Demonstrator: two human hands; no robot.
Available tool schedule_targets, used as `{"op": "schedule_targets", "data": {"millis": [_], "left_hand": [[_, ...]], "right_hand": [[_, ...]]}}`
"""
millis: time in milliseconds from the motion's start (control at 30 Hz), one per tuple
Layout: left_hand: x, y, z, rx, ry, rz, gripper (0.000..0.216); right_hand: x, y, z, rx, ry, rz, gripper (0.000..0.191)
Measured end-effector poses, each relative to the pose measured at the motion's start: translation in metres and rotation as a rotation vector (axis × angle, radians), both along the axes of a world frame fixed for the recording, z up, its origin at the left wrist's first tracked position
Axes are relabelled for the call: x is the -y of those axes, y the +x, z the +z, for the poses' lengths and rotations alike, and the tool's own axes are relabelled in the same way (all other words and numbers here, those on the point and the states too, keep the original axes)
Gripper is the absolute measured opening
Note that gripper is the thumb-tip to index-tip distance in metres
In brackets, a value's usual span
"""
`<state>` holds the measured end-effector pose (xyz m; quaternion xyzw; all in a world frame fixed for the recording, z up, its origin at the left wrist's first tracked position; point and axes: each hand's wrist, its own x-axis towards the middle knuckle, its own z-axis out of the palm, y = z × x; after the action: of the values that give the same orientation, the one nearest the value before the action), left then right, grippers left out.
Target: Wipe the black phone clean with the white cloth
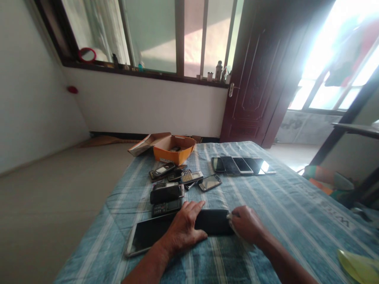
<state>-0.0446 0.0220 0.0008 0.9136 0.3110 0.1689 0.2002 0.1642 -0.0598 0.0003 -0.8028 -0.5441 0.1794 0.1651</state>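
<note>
A black smartphone lies across the striped cloth in front of me. My left hand holds its left end, thumb along the near edge and fingers over the far edge. At the right end, my right hand is closed on a whitish wipe, which touches the phone; most of the wipe is hidden by the fingers. A white-framed tablet lies under and left of my left hand. Just beyond it are a black keypad phone and a dark phone.
More old phones are piled near an open orange box. A touchscreen phone lies beside them. Several smartphones form a row farther right. A yellow-green item rests at the bed's near right. A dark red door stands behind.
</note>
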Motion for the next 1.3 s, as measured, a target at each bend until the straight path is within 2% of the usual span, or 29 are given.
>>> {"op": "schedule_targets", "data": {"millis": [200,400,633,700,867,1033,1200,1300], "left_hand": [[0.001,0.002,0.000,0.005,0.020,0.016,0.076],[0.003,0.002,-0.002,0.017,0.064,0.037,0.072],[0.008,0.004,0.000,-0.033,0.093,0.063,0.070],[0.009,0.006,0.001,-0.047,0.099,0.076,0.067],[0.010,0.009,0.000,-0.045,0.135,0.100,0.064],[0.011,0.008,0.000,-0.041,0.130,0.096,0.059],[0.013,0.009,0.002,-0.044,0.097,0.106,0.061],[0.013,0.009,0.003,-0.056,0.091,0.102,0.059]], "right_hand": [[0.000,-0.002,0.005,0.084,-0.022,0.002,0.021],[-0.015,0.011,-0.002,-0.056,-0.042,-0.010,0.021],[0.000,0.019,-0.005,-0.100,-0.053,0.049,0.022],[0.002,0.016,-0.005,-0.038,0.000,0.054,0.022],[-0.004,-0.002,-0.013,0.234,0.279,0.003,0.021],[0.009,-0.019,-0.032,0.389,0.366,0.197,0.026],[0.034,-0.013,-0.060,0.446,0.465,0.270,0.045],[0.035,-0.010,-0.068,0.437,0.491,0.315,0.045]]}}
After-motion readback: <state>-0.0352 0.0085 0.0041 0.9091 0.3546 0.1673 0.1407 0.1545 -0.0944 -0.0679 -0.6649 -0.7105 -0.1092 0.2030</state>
